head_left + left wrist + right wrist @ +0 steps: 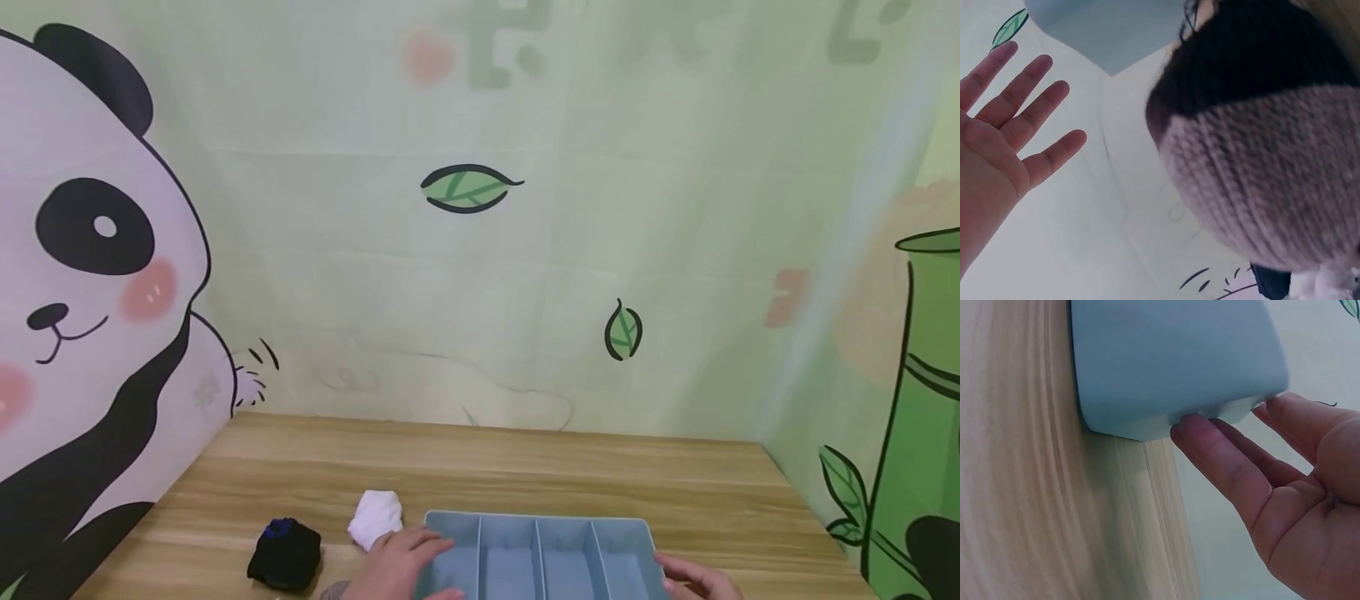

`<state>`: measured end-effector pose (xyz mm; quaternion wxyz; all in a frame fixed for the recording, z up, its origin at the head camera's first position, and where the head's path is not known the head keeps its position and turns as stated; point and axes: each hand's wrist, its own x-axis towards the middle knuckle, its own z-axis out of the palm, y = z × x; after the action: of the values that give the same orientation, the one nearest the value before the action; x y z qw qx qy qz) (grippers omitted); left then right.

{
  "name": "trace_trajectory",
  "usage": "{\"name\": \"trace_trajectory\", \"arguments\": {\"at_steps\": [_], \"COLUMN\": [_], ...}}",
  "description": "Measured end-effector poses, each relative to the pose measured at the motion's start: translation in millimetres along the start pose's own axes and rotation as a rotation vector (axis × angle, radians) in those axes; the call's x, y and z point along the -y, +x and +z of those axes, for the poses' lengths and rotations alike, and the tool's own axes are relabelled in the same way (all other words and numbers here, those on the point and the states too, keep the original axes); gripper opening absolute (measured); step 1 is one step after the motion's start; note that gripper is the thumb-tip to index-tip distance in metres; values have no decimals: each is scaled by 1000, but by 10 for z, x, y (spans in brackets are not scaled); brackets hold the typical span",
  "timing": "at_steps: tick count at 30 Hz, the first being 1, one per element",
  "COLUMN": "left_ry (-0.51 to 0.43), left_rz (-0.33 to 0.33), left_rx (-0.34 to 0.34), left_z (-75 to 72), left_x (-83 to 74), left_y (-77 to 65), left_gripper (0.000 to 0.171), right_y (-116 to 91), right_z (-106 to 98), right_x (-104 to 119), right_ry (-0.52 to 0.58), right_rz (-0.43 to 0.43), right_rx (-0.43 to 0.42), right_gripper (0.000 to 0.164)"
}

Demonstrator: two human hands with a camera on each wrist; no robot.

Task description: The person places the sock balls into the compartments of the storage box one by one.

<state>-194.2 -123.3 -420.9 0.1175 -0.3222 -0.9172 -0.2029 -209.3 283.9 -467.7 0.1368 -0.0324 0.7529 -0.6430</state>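
A blue-grey divided tray (pixel 510 575) sits on the table, its lower part cut off by the head view's edge. At its left rim is my left hand (pixel 401 567), whose fingers (pixel 1047 119) show straight and spread in the left wrist view. My right hand (pixel 697 577) touches the tray's right side with its fingertips, seen against the wall near the rim in the right wrist view. A black bundle with blue marks (pixel 285 557) and a white cloth bundle (pixel 376 518) lie left of the tray. A ribbed knit bundle (pixel 1260 175), dark and mauve, looms large in the left wrist view.
The wood-grain table (pixel 487 462) meets a pale green backdrop (pixel 360 275) at its far edge. On the backdrop are a printed panda (pixel 82 333) at the left and a green bamboo stalk (pixel 918 433) at the right.
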Motion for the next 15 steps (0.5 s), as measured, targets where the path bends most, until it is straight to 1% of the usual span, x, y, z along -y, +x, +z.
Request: {"name": "trace_trajectory", "arguments": {"at_steps": [2,6,11,13,15], "left_ry": [13,10,3,-12,-36], "left_rz": [4,-15,-28,-50,-93], "left_rx": [-27,-33,-36,-29,-13], "left_z": [1,-27,-56,-71,-92], "left_x": [29,78,114,124,139], "left_y": [-19,-59,-113,-136,-163], "left_gripper": [45,44,43,45,47], "right_y": [8,18,5,-1,-2], "right_z": [0,-2,-9,-11,-9], "right_x": [0,-6,-13,-14,-12], "right_ry": [-15,-25,19,36,36], "right_rz": [-10,-27,9,30,29], "right_rx": [-17,-18,-4,-2,-2], "right_gripper": [63,64,64,64,65]}}
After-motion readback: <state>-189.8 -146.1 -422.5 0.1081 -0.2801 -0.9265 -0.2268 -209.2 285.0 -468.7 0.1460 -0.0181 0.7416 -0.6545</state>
